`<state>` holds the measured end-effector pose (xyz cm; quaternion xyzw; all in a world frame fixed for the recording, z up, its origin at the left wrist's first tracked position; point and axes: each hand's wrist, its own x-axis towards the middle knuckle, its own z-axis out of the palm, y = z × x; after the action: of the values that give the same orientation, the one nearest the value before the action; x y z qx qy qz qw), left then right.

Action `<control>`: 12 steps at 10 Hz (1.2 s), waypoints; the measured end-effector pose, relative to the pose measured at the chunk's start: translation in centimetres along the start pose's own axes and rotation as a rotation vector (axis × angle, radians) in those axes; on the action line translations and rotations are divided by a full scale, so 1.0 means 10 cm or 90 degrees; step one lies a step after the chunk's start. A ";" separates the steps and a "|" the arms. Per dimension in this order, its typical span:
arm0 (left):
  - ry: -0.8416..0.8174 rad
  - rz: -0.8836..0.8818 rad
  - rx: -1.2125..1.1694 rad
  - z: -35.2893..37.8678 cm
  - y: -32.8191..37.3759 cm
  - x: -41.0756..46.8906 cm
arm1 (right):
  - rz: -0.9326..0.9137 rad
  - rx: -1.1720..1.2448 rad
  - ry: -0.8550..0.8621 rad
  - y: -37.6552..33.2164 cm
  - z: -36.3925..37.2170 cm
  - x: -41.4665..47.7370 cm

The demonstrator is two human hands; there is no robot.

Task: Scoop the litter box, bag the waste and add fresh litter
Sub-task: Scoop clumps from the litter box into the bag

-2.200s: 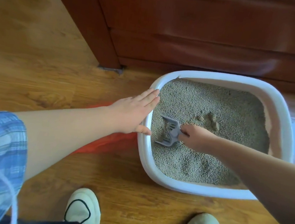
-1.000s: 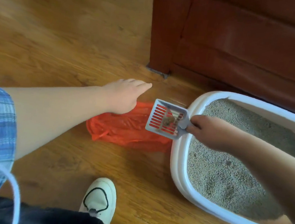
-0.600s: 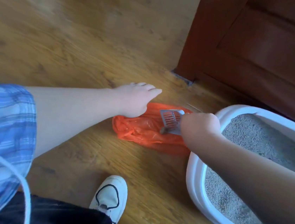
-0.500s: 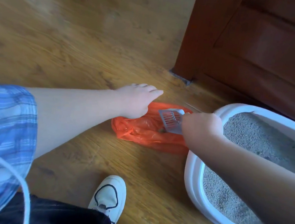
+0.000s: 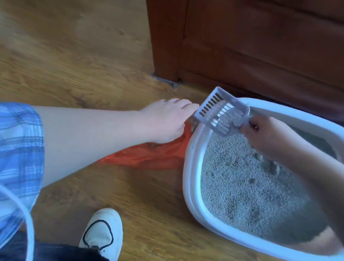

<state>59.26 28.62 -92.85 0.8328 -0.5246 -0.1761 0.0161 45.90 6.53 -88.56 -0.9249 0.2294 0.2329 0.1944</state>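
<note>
Back over white plastic litter box point(image 5: 190, 186): grey slotted plastic scoop point(image 5: 218, 114), apparently emptied into orange plastic bag point(image 5: 153, 156), gripped by right hand point(image 5: 269, 137). Flat-fingered left hand point(image 5: 166, 119) rests on bag; next pass likely.

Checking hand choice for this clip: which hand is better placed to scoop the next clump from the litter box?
Right. The right hand grips the scoop over the litter box; the left hand rests on the orange bag outside it.
</note>
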 end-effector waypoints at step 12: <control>-0.054 0.185 0.146 0.59 0.59 0.32 | 0.006 0.066 -0.363 0.82 1.11 -0.16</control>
<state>53.57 24.12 -98.06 0.7364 -0.6561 -0.1462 -0.0759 36.63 5.49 -98.82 -0.8100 0.1811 0.4723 0.2966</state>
